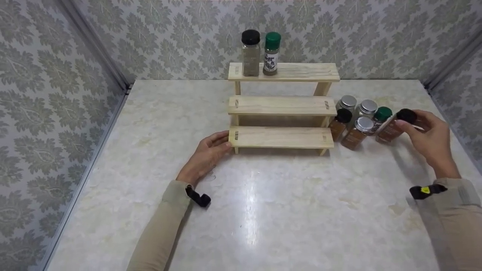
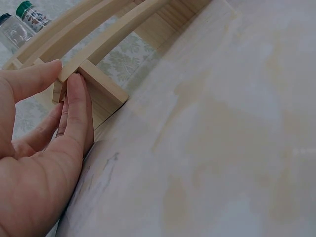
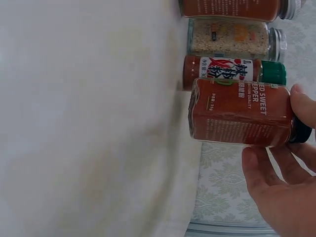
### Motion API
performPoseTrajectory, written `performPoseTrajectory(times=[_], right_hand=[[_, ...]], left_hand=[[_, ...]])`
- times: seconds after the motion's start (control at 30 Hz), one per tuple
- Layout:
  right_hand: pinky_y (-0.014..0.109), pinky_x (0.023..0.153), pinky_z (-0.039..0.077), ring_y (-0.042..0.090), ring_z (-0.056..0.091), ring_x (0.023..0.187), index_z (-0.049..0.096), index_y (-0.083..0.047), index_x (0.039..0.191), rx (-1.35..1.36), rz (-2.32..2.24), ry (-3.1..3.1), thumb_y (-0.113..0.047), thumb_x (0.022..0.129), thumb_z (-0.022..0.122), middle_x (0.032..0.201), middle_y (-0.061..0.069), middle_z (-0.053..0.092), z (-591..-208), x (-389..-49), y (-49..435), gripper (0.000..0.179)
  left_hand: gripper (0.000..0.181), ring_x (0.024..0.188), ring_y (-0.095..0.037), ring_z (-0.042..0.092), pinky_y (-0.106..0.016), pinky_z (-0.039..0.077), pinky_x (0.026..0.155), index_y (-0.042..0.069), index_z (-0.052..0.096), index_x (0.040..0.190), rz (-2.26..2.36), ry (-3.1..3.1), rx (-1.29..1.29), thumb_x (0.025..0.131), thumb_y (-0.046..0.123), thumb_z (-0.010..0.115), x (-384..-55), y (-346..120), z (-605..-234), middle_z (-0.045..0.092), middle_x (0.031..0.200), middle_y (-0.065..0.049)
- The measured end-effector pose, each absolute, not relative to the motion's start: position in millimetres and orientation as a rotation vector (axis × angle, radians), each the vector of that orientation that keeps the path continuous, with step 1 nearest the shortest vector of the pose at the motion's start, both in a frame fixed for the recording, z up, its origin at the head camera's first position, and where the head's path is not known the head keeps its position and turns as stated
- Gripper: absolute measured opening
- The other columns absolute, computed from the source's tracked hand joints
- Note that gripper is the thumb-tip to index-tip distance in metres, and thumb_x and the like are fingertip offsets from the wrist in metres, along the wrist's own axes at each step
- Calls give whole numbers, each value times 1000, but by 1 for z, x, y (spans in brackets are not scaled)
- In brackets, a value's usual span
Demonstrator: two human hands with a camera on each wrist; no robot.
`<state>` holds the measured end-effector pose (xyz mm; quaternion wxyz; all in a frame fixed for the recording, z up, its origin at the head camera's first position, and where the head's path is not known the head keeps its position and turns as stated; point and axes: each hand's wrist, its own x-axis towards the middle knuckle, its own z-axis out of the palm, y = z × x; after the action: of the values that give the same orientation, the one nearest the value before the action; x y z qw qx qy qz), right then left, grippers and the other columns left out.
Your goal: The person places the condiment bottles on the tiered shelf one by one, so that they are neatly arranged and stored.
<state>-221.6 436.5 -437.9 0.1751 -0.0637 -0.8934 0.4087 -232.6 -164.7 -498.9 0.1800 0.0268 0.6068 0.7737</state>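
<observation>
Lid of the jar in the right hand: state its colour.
The lid is black, seen best in the head view.

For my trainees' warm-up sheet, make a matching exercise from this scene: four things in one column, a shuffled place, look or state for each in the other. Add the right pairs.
Column one
1. Left hand
2. Right hand
3. Rack
4. Held jar

Column two
A. Pale wood, three steps
B. Black cap, red-brown contents
C. Holds a jar near its cap
D. Grips the lowest step at its left end

Pairs: 1-D, 2-C, 3-A, 4-B
</observation>
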Motion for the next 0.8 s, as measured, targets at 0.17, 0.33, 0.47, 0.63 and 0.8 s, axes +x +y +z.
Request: performPoseTrajectory(times=[0.17, 0.33, 0.47, 0.63, 0.8], right_hand=[[27, 115, 50, -12, 53, 113, 57, -9, 153, -180, 1150, -2502, -35, 103, 73, 127, -22, 59, -420, -219, 433, 58], [29, 118, 49, -12, 52, 113, 58, -11, 154, -130, 1132, -2457, -31, 105, 71, 131, -17, 60, -402, -216, 429, 54], [28, 116, 48, -11, 52, 113, 62, -15, 150, -95, 1100, -2428, -31, 106, 70, 132, -15, 62, -385, -217, 421, 48], [22, 111, 48, -10, 54, 112, 65, -17, 146, -29, 1101, -2389, -30, 106, 69, 126, -20, 61, -362, -220, 409, 42], [18, 102, 47, -8, 57, 110, 66, -15, 145, 57, 1125, -2366, -28, 107, 68, 122, -22, 60, -340, -230, 391, 40]], left_hand=[[57, 140, -30, 58, -34, 54, 113, 3, 48, 157, 2189, 1722, 88, 105, 9, 69, -232, -166, -498, 53, 156, -19], [58, 141, -30, 57, -32, 54, 113, 2, 46, 158, 2195, 1697, 86, 105, 8, 68, -233, -164, -499, 51, 157, -19], [58, 141, -29, 57, -30, 54, 111, 3, 46, 158, 2194, 1696, 69, 105, 8, 69, -233, -164, -499, 52, 157, -18], [57, 141, -29, 57, -31, 54, 111, 5, 48, 157, 2184, 1725, 70, 105, 8, 69, -233, -164, -499, 53, 156, -17], [57, 141, -30, 56, -34, 54, 113, 8, 48, 158, 2172, 1739, 81, 105, 8, 68, -233, -165, -499, 52, 156, -16]])
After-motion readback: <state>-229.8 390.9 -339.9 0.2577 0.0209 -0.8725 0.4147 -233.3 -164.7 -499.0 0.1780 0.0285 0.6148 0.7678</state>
